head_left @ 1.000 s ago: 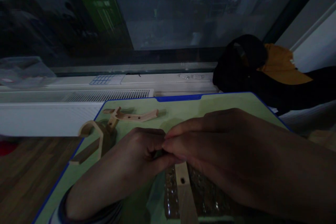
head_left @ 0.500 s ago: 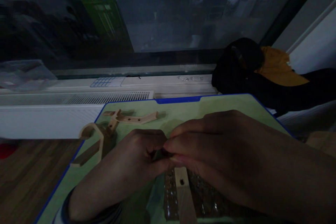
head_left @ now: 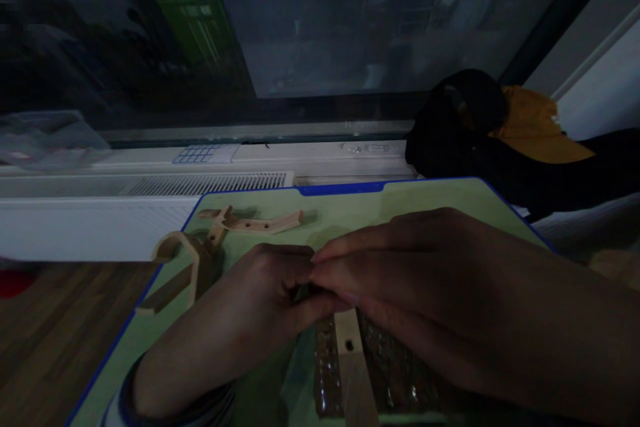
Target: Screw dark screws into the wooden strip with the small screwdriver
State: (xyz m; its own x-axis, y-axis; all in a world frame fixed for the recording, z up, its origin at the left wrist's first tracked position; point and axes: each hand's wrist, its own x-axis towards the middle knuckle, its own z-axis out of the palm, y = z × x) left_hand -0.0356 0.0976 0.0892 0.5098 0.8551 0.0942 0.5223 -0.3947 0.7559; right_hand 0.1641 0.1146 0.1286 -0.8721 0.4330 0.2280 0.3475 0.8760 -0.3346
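My left hand (head_left: 260, 307) and my right hand (head_left: 415, 287) meet over the middle of the green board, fingertips pressed together. Both are closed in a pinch, and whatever sits between the fingers is hidden by them. Just below the fingertips shows a light wooden strip (head_left: 356, 380) with one dark hole. The strip lies across a brown object under shiny clear plastic (head_left: 327, 377), which my right hand partly covers. I cannot make out whether the strip's far end is held in my fingers.
Curved wooden pieces with holes (head_left: 260, 222) lie at the board's (head_left: 425, 197) back left, close to my left forearm. Behind stand a white radiator (head_left: 100, 227) and a windowsill. Dark cloth and a black-and-orange cap (head_left: 540, 123) are heaped at the right.
My right fingers have shifted slightly against the left ones, and the wooden strip's top end shows a little higher. Both hands stay together in the same place.
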